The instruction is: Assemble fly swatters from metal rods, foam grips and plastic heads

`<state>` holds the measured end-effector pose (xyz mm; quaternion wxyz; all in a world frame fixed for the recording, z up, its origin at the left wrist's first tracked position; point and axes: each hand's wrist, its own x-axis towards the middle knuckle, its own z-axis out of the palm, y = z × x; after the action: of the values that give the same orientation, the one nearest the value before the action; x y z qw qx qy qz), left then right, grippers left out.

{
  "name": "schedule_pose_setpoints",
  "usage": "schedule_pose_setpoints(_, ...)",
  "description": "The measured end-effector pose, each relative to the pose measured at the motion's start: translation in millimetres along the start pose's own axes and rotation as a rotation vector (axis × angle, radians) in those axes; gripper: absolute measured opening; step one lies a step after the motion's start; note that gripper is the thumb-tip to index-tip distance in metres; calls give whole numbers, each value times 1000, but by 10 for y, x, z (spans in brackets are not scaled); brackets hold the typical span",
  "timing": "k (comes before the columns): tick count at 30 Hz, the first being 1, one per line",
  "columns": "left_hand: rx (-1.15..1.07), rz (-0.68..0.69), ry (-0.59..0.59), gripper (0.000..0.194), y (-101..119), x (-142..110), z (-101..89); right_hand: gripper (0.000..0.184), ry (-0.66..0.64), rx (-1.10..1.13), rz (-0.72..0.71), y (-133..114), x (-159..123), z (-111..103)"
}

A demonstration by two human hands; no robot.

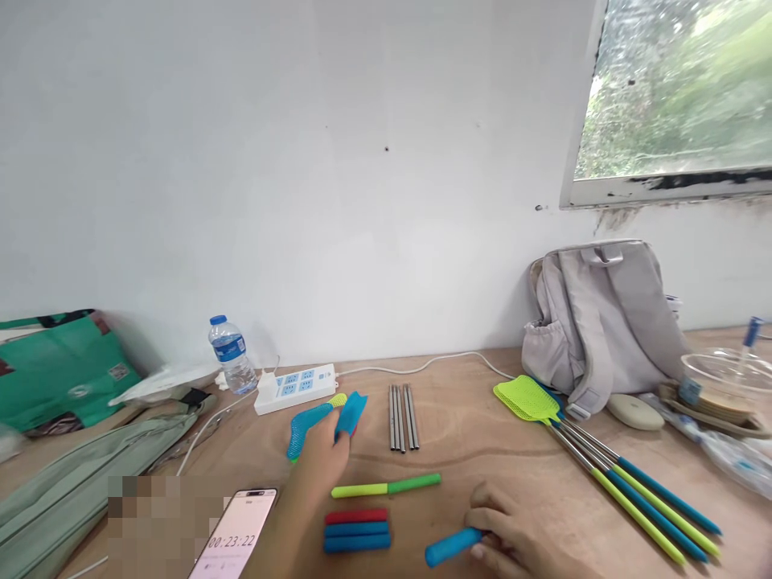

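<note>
My left hand (326, 447) is closed on a blue fly swatter head (351, 413), tilted up at the pile of swatter heads. Beneath and beside it lie other mesh heads, a blue one (303, 429) and a yellow one (338, 399). My right hand (505, 527) grips one end of a blue handle tube (452, 548) above the table front. Between the hands lie a yellow handle tube (360, 490) end to end with a green one (415, 482). Closer to me are a red tube (355, 516) and two blue tubes (357, 543). Several metal rods (404, 418) lie behind.
Several assembled fly swatters (609, 462) lie at right before a grey backpack (603, 322). A plastic cup (717, 382) stands far right. Left are a power strip (295, 388), a water bottle (232, 354), a phone (234, 535) and a green bag (60, 370). A cable (416, 370) runs along the wall.
</note>
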<state>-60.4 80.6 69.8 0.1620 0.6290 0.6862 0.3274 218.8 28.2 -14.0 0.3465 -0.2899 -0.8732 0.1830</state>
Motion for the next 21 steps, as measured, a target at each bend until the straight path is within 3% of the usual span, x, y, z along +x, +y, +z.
schedule_pose_setpoints(4,-715,-89,-91,23,150,-96,-13,22,319,103,-55,59,45,65)
schedule_pose_setpoints(6,-1007,-142,-88,25,245,-156,0,18,438,163,50,48,107,72)
schedule_pose_setpoints(9,-1265,-232,-16,28,371,-220,20,13,647,352,250,-42,282,27)
schedule_pose_setpoints(11,-1357,-313,63,29,431,-244,29,14,754,572,312,-140,439,-36)
schedule_pose_setpoints(15,-1414,-411,175,26,516,-287,43,12,840,929,247,-349,709,-191)
schedule_pose_setpoints(21,-1440,-436,166,32,593,-348,102,13,938,1010,207,-435,781,-293)
